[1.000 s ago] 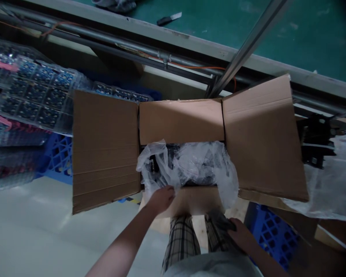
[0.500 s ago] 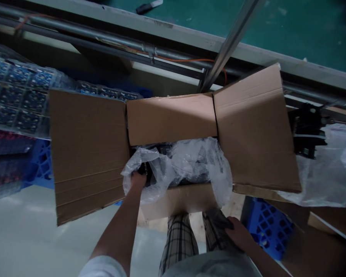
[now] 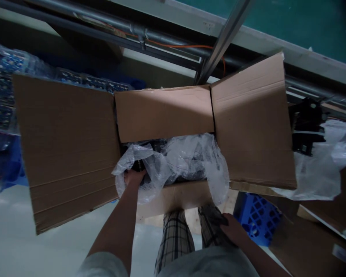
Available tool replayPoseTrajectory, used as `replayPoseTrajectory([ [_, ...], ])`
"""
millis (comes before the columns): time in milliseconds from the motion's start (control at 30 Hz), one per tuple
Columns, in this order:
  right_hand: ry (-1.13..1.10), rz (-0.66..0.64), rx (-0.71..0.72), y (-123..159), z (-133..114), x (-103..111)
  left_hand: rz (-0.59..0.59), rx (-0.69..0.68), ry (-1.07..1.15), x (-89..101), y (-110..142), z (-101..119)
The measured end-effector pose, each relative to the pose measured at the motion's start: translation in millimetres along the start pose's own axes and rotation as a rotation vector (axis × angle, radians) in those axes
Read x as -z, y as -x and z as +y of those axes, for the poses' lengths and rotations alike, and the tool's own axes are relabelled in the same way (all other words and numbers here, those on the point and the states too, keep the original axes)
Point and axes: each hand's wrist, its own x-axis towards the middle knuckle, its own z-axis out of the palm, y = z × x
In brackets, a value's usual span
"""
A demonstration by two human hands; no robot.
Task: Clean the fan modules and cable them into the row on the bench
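An open cardboard box [image 3: 164, 111] stands before me with its flaps spread. Inside lies a crumpled clear plastic bag [image 3: 187, 157] with dark parts under it. My left hand [image 3: 134, 177] reaches into the bag's mouth at the box's left side, fingers curled round a black part [image 3: 137, 165] whose kind I cannot make out. Beside my right thigh, my right hand [image 3: 230, 227] is closed on a dark, limp item [image 3: 216, 221]; it may be cloth or film, and its lower part blends into the checked trousers.
Trays of blue circuit boards [image 3: 5, 84] are stacked at the left. At the right are black parts [image 3: 307, 127] on clear plastic film [image 3: 314, 173], a blue crate [image 3: 258, 219] and more cardboard [image 3: 302, 246]. A metal post [image 3: 223, 42] and green-topped bench [image 3: 291, 30] stand behind.
The view has shifted slightly, and the box's left flap now spreads farther left and lower. Both hands keep nearly the same place and hold.
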Motion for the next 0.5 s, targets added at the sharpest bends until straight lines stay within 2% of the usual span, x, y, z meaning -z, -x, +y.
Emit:
replayPoseTrajectory([
  [233,0.000,-0.004,0.006,1,-17,3,0.043,0.022,0.039,8.9,-3,5],
  [500,0.010,0.003,-0.021,1,-10,13,-0.019,-0.055,0.044,2.2,-17,9],
])
